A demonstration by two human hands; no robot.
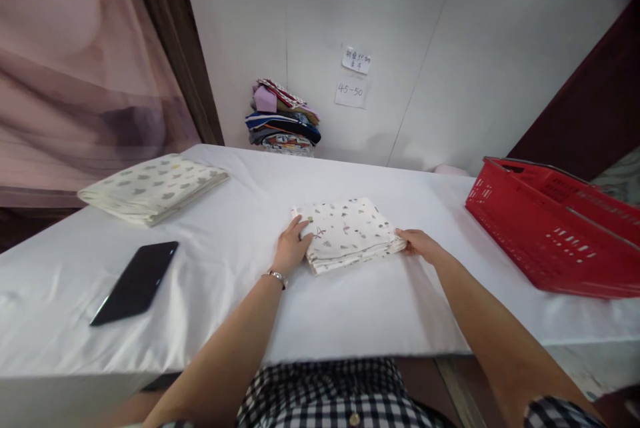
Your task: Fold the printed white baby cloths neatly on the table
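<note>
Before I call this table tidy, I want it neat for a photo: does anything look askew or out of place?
Nothing spilled or damaged. The clothes pile at the back wall is uneven, its top pieces slumping sideways, and the black phone lies diagonally on the table. The folded cloth sits slightly turned.

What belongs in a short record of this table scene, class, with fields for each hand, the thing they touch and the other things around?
left hand: fingers lie on the left edge of the folded printed cloth
right hand: at the cloth's right corner; grip unclear
cloth's place: flat, mid white table
near left: black phone, screen dark
far left: second folded cloth
right: red plastic basket
by the wall: stack of folded clothes; paper notes above
</note>
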